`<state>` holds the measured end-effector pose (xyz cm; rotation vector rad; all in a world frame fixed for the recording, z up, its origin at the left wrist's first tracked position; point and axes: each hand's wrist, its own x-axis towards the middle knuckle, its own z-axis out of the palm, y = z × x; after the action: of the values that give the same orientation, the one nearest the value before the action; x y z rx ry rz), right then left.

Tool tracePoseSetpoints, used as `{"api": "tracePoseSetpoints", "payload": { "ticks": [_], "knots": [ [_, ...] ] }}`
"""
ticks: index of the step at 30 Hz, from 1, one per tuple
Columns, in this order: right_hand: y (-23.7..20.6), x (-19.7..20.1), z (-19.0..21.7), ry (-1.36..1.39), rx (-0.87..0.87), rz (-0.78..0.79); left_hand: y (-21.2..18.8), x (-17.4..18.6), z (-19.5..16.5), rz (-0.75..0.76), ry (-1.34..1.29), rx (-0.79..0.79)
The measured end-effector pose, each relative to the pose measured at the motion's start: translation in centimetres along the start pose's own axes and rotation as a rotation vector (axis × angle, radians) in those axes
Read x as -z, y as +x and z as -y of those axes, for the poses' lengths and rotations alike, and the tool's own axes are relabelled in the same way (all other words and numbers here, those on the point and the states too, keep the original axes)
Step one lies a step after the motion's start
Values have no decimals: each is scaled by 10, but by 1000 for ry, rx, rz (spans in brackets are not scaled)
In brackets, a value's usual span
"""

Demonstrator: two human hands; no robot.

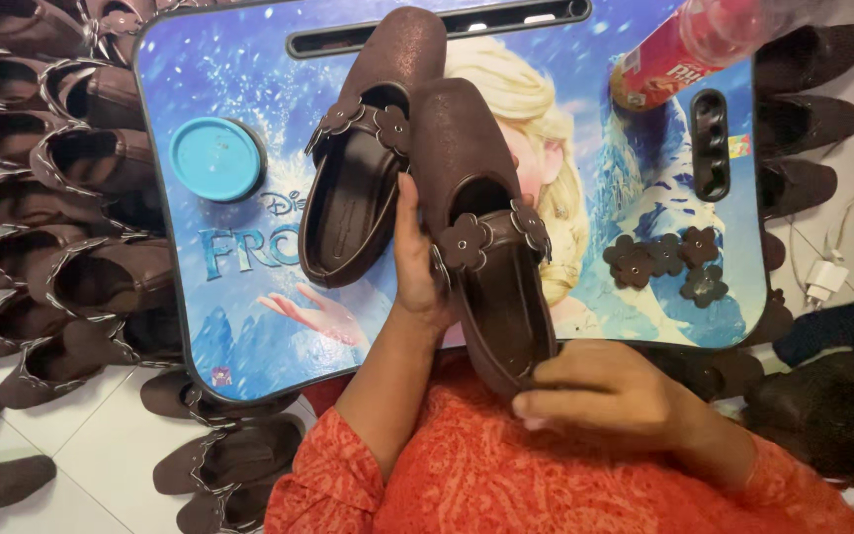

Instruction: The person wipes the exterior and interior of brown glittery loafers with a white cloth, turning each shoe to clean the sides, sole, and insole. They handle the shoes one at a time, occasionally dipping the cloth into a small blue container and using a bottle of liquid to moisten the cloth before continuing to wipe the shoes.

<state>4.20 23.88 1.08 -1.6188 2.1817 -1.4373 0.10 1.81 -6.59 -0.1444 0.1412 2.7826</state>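
Note:
My left hand grips the side of a dark brown shoe with flower-shaped trims on its strap, thumb along the inner edge. At the heel end of the same shoe, my right hand pinches the back. The shoe is held just above a blue picture-printed lap table. A second matching brown shoe lies on the table just left of the held one, touching it. Both of my arms wear orange patterned sleeves.
A round blue lid sits on the table's left part. Several loose brown flower trims lie at its right. A red bottle leans in at the top right. Rows of brown shoes line the white floor left and right.

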Motion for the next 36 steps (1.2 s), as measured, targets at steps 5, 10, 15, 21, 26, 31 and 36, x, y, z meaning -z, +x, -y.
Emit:
{"api": "tracePoseSetpoints", "payload": {
  "ticks": [5, 10, 15, 21, 26, 31, 36],
  "knots": [
    [-11, 1, -3, 212, -621, -673, -5, 8, 3, -85, 143, -41],
    [7, 12, -1, 281, -611, -912, -18, 1, 12, 126, 275, -2],
    [45, 22, 13, -164, -344, -725, -24, -13, 18, 178, 436, 32],
    [82, 26, 14, -508, -136, -572, -29, -26, 23, 162, 576, 31],
    [92, 46, -2, -234, -360, -693, -23, -28, 30, 147, 517, 124],
    [87, 48, 4, 147, -429, -848, -22, -26, 26, 233, 410, 153],
    [85, 45, 8, -126, -237, -533, -19, -24, 29, 190, 395, 152]
  ]
}}
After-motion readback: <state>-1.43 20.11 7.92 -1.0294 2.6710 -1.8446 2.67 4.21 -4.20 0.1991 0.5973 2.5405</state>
